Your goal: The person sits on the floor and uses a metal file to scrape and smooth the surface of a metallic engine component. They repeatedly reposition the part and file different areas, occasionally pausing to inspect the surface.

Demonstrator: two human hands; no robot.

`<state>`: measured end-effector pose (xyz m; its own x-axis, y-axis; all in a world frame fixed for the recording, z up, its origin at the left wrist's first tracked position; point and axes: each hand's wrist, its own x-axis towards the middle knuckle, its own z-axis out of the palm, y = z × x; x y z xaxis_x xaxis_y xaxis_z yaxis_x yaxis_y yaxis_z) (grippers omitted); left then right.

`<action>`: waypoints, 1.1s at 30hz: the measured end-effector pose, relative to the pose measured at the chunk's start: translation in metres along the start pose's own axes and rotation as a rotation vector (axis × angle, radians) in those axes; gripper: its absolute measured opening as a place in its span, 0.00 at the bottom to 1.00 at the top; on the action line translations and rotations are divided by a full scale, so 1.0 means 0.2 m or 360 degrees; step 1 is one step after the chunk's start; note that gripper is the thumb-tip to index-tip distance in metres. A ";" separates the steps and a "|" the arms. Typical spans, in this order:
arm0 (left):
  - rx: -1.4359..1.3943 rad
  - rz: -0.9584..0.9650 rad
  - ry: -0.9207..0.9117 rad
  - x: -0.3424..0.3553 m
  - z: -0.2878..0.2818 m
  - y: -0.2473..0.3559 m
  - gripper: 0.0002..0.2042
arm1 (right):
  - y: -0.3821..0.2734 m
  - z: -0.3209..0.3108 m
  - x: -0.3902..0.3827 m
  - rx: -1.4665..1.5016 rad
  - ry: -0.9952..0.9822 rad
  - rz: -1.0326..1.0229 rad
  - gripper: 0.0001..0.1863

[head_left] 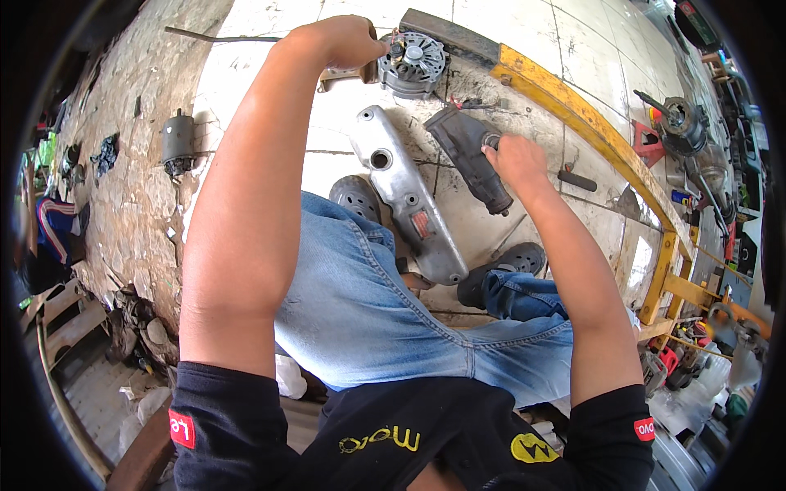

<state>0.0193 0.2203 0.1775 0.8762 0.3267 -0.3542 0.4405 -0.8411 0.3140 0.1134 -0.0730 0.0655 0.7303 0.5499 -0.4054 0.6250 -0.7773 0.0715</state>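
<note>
My left hand is stretched far forward with its fingers curled, their tips against the side of a round, finned alternator. What they pinch there is hidden. In front of my right hand lies a dark grey, boxy housing. That hand is closed, its fingertips on a round fitting at the housing's right side. Between my feet and the alternator a long silver valve cover lies slantwise, with a round hole near its far end.
A yellow metal frame curves along the right. A grey cylindrical motor stands at left. A thin dark rod passes behind my left arm. A short black tube lies right of my hand. Tools and parts crowd the far right.
</note>
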 end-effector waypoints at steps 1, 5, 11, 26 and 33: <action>0.0007 0.0017 0.0002 0.00 0.00 0.01 0.23 | 0.01 0.01 -0.01 0.0052 0.0037 0.0046 0.20; -0.0052 -0.0022 -0.0014 -0.02 0.00 -0.01 0.22 | -0.02 0.13 -0.14 0.0430 0.0533 0.0050 0.19; -0.0062 0.0054 0.0016 0.01 0.00 0.02 0.23 | -0.18 0.55 -0.36 0.0373 -0.0153 -0.0256 0.25; -0.0086 -0.0023 0.0018 -0.03 0.01 0.02 0.23 | -0.39 0.75 -0.36 0.0116 -0.0301 -0.0012 0.46; -0.0136 -0.0029 -0.0065 -0.06 -0.01 0.04 0.23 | -0.38 0.90 -0.38 -0.0019 -0.0126 0.0098 0.33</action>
<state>0.0129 0.2102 0.1863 0.8600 0.3225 -0.3955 0.4730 -0.7947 0.3804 -0.0386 -0.1114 -0.0734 0.7435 0.4752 -0.4706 0.5834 -0.8049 0.1089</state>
